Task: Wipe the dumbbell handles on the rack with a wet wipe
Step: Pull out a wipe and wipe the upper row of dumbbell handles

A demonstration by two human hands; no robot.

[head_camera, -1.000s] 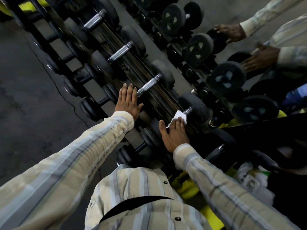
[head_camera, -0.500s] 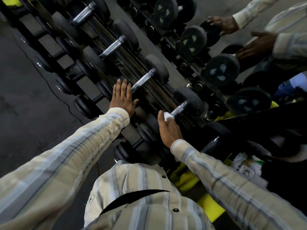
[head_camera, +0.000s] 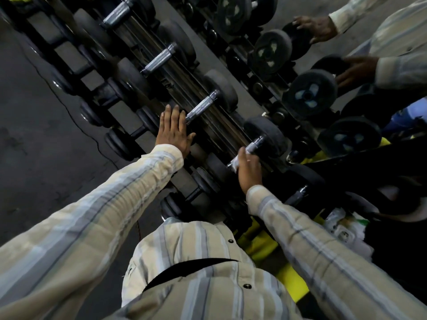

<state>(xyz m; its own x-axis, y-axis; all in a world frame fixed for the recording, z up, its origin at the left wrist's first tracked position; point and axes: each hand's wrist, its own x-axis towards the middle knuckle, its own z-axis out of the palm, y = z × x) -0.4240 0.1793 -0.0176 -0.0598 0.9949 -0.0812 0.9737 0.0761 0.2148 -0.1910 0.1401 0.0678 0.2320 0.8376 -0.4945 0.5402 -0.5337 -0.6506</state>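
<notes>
Dark floor (head_camera: 34, 139) at left, cracked. Long black dumbbell rack (head_camera: 175, 33) running diagonally across, loaded with rubber-headed dumbbells, chrome handles catching light. Mirror (head_camera: 300, 54) behind the rack, repeating weights and two reflected hands. Striped shirt sleeves reaching in from below. Left hand (head_camera: 172, 131) flat, fingers straight, grip open, resting on the rack edge just beside one chrome handle (head_camera: 202, 107). Right hand (head_camera: 248, 169) curled, grip closed around the white wet wipe (head_camera: 235, 161), pressed onto the nearest dumbbell handle (head_camera: 254, 145).
</notes>
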